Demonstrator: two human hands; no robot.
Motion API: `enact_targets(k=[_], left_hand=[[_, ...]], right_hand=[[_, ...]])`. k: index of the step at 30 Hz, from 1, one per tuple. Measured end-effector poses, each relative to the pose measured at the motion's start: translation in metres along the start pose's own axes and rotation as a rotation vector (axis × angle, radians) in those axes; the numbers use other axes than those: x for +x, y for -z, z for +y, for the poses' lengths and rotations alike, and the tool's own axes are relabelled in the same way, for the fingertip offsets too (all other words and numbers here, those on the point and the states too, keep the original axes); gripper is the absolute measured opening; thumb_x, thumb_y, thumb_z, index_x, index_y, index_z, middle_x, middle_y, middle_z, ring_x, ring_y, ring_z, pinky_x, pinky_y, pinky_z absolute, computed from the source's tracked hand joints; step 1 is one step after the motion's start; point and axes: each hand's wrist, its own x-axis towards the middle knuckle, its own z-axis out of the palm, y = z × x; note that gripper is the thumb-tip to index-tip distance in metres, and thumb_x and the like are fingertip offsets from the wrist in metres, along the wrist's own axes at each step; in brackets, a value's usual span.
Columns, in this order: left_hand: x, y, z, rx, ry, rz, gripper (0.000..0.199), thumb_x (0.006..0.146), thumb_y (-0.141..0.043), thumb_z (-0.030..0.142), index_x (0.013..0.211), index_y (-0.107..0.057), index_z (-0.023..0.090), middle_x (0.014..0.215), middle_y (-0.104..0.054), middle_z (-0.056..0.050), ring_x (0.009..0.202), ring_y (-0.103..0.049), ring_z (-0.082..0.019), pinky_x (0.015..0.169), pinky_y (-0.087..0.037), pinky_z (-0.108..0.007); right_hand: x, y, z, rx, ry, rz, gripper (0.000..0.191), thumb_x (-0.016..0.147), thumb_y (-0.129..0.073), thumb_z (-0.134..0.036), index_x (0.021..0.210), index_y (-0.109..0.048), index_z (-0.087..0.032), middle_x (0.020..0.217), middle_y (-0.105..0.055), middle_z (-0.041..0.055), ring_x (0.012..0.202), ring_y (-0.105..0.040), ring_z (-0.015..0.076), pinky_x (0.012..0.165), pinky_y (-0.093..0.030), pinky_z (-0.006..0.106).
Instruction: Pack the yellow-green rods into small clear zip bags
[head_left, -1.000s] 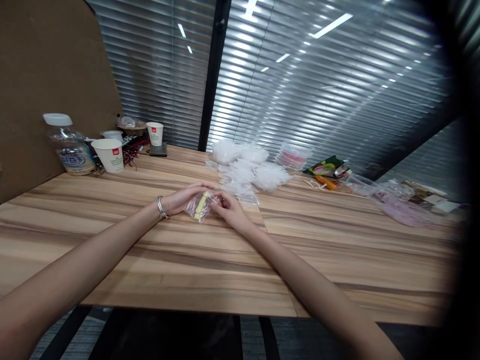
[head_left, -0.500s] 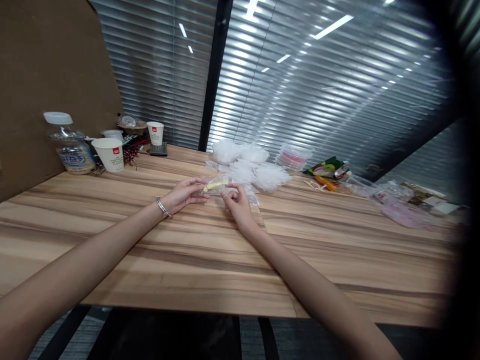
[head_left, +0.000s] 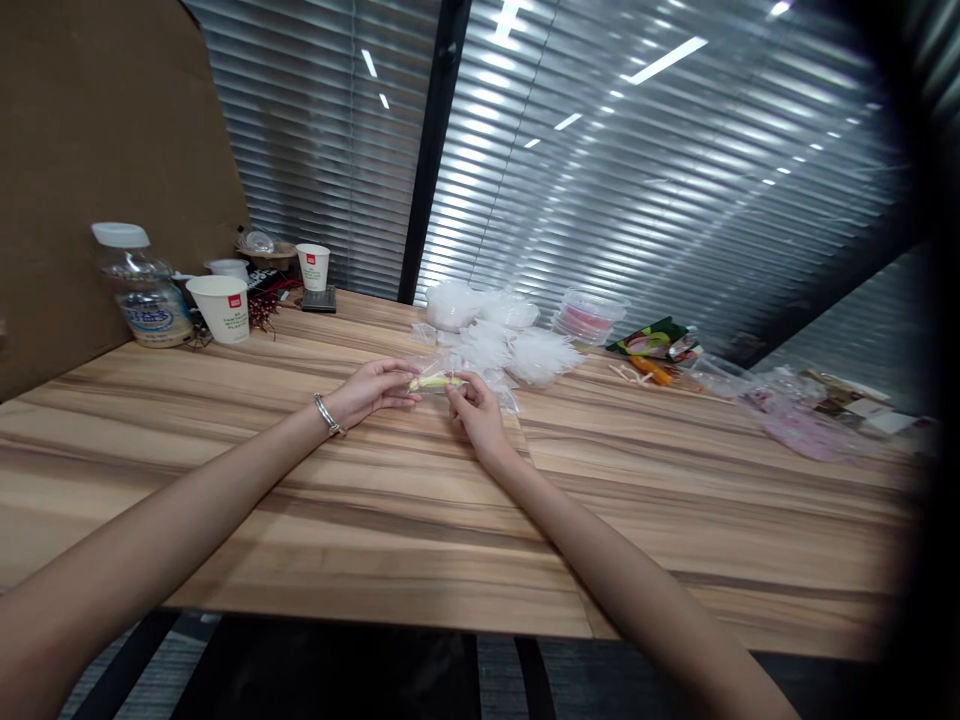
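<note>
Between my two hands is a small clear plastic bag [head_left: 433,371] with a slim yellow-green item [head_left: 435,382] inside or against it; its kind is too small to tell. My left hand [head_left: 380,385], with a silver bangle at the wrist, is closed on the bag's left end. At the right end, my right hand [head_left: 474,402] pinches the bag between thumb and fingers. Just behind the hands lies a heap of frosted clear plastic bags [head_left: 487,345].
Paper cups [head_left: 223,308] and a plastic jar [head_left: 150,300] stand at the left beside a brown board [head_left: 97,130]. Behind the bags are stacked clear tubs [head_left: 589,316]. Farther right lie a green packet [head_left: 651,338], an orange tool [head_left: 651,370] and pink plastic wrapping [head_left: 802,430].
The yellow-green item has dropped slightly and turned from slanted to nearly level. Both hands keep their hold on the bag and have barely moved.
</note>
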Motion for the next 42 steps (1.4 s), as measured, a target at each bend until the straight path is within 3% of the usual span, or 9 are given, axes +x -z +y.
enact_targets(k=[15,20,25,31,37,42], left_hand=[[0.0026,-0.0001,-0.001,-0.019,-0.062,0.089,0.03,0.074,-0.069,0.028,0.101,-0.062,0.014,0.097,-0.064,-0.007,0.073,-0.065,-0.009,0.068,-0.056,-0.018],[0.0015,-0.0005,-0.0002,-0.004,-0.047,0.106,0.031,0.073,-0.069,0.029,0.1,-0.061,0.015,0.099,-0.064,-0.007,0.071,-0.066,-0.01,0.066,-0.056,-0.019],[0.002,0.0012,-0.0005,-0.01,-0.047,0.102,0.034,0.075,-0.068,0.029,0.105,-0.06,0.016,0.093,-0.064,-0.006,0.068,-0.065,-0.009,0.064,-0.055,-0.018],[0.0053,0.0037,-0.0023,-0.043,-0.088,0.102,0.033,0.072,-0.069,0.027,0.102,-0.062,0.016,0.074,-0.057,0.0,0.052,-0.05,-0.001,0.047,-0.041,-0.009],[0.0043,0.0011,-0.001,0.031,-0.111,0.062,0.036,0.073,-0.068,0.031,0.105,-0.062,0.016,0.073,-0.057,-0.001,0.053,-0.049,-0.002,0.047,-0.037,-0.012],[0.0036,0.0009,-0.0002,0.095,-0.118,0.049,0.036,0.075,-0.065,0.034,0.106,-0.062,0.016,0.065,-0.052,0.001,0.052,-0.047,-0.003,0.047,-0.036,-0.013]], right_hand=[[-0.0026,-0.0009,0.0017,-0.066,-0.043,-0.11,0.033,0.083,-0.051,-0.051,0.094,-0.048,-0.019,0.055,-0.044,-0.0045,0.045,-0.036,0.0055,0.043,-0.024,0.016],[-0.0012,-0.0012,0.0008,0.011,-0.078,-0.128,0.038,0.081,-0.053,-0.055,0.096,-0.048,-0.02,0.054,-0.043,-0.0044,0.047,-0.039,0.0071,0.044,-0.026,0.017],[0.0002,0.0005,-0.0024,0.135,-0.092,-0.133,0.038,0.081,-0.053,-0.054,0.093,-0.053,-0.018,0.064,-0.049,-0.0008,0.056,-0.046,0.0088,0.051,-0.036,0.019],[-0.0004,0.0022,-0.0033,0.171,-0.003,-0.164,0.029,0.082,-0.054,-0.041,0.098,-0.055,-0.017,0.078,-0.053,0.0013,0.067,-0.05,0.0092,0.065,-0.042,0.021],[-0.0023,-0.0016,-0.004,0.178,0.013,-0.056,0.031,0.08,-0.057,-0.039,0.093,-0.035,-0.021,0.071,-0.051,-0.0034,0.061,-0.05,0.0084,0.063,-0.042,0.02],[-0.004,-0.0021,-0.0073,0.19,0.0,-0.071,0.043,0.079,-0.058,-0.04,0.108,-0.031,-0.025,0.071,-0.052,-0.0048,0.061,-0.05,0.0084,0.062,-0.043,0.02]])
